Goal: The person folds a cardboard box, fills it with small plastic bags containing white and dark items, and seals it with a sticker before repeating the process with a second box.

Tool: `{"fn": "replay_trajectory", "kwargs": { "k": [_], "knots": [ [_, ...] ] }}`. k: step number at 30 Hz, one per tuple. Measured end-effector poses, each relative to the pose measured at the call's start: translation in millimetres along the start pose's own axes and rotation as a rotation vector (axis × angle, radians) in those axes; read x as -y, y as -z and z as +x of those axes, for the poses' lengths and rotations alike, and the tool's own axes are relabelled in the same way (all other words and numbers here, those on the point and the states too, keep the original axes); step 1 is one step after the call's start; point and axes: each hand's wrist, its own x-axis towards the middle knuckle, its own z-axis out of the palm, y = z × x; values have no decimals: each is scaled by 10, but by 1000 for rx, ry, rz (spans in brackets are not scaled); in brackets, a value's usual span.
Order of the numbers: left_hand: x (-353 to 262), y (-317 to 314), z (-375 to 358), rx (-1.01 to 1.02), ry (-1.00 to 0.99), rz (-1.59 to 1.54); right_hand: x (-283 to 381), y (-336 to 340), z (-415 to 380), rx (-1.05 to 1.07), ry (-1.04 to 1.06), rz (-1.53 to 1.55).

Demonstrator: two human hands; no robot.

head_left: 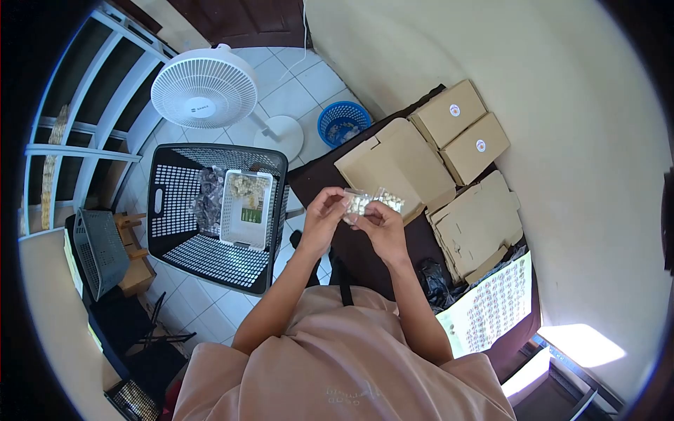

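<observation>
The 2 hands, left [379, 223] and right [327, 214], hold clear packets [359, 203] of small pale pieces in a narrow fingertip grip, above the edge of the dark-covered desk [375, 256]. On the desk, 2 closed cardboard boxes [460, 130] sit side by side near flattened cardboard [477, 224]. To the person's left, a large dark basket [277, 210] holds a white basket [246, 231], with a white fan [203, 91] beyond.
</observation>
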Motion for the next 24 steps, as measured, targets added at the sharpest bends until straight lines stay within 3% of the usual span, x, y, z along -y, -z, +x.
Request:
{"fn": "replay_trajectory", "kwargs": {
  "k": [3,5,7,9,11,12,14,15,17,20,24],
  "knots": [
    [-157,98,-64,110,116,100,-79,46,-43,65,-20,-69],
    [-121,249,-71,223,162,343,-39,85,-67,175,-45,-232],
    [-66,337,-62,224,82,379,-10,215,-5,237,-32,-171],
    [-86,354,-45,-41,250,162,128,417,112,-6,58,-549],
    [-82,348,-41,-38,251,107,-26,700,311,-160,205,-860],
    [-77,335,-30,-33,250,53,-112,773,379,-160,207,-860],
    [-83,286,-30,-17,265,-41,-264,856,458,-190,446,-1254],
    [-84,256,-26,-21,261,-40,-289,866,467,-185,448,-1252],
    [-93,205,-10,15,242,-40,-337,885,489,-32,152,-1252],
    [-113,175,2,7,221,-66,-330,865,433,58,31,-1219],
    [-114,174,53,17,186,65,-206,849,376,15,45,-1183]
  ]
}}
